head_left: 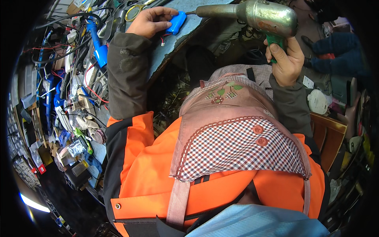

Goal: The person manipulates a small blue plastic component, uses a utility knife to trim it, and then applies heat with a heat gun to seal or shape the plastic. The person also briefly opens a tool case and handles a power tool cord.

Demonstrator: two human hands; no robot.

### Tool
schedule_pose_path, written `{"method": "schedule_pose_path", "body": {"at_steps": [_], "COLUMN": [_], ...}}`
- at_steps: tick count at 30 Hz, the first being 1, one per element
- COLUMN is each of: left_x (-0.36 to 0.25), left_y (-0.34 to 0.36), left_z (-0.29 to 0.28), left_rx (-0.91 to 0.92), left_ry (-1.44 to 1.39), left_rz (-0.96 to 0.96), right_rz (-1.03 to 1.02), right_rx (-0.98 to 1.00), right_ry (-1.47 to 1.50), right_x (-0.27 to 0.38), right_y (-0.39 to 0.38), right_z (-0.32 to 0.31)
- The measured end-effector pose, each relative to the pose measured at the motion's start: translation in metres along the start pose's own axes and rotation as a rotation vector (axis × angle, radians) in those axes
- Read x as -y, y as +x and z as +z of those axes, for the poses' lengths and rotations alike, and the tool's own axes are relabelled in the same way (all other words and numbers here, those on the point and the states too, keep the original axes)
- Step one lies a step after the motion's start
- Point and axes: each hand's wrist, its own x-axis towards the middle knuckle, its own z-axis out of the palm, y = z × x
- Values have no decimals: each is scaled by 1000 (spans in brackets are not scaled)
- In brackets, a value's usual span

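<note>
At the top, my left hand (149, 22) pinches a small blue shrink-wrapped battery pack (177, 22) between thumb and fingers, over the light blue bench top. A short lead with a white plug (162, 44) hangs from the pack. My right hand (287, 59) is wrapped round the green handle of a metal heat gun (268, 17), held level with its long nozzle pointing left. The thin nozzle tip is right beside the pack's upper right corner; whether they touch I cannot tell.
Tangled cables, tools and blue plastic parts (101, 55) crowd the bench at the left. The light blue bench edge (160, 59) runs between my arms. At the right stand a wooden panel (328, 136) and a round white lid (317, 101). Another person's legs (335, 45) show at the upper right.
</note>
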Motion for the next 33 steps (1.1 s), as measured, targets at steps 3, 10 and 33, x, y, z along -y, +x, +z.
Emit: {"method": "schedule_pose_path", "body": {"at_steps": [3,10,33], "left_x": [-1,-1,-10], "left_y": [-2,0,-6], "left_z": [0,3,17], "left_rx": [-9,-12,-124], "left_ry": [2,10,160], "left_rz": [1,14,108], "right_rz": [-7,-41,-55], "right_rx": [-16,19,-62], "right_ry": [65,8,119], "right_x": [1,-2,-25], "right_y": [-1,-12,-18], "right_z": [4,-1,-2]}}
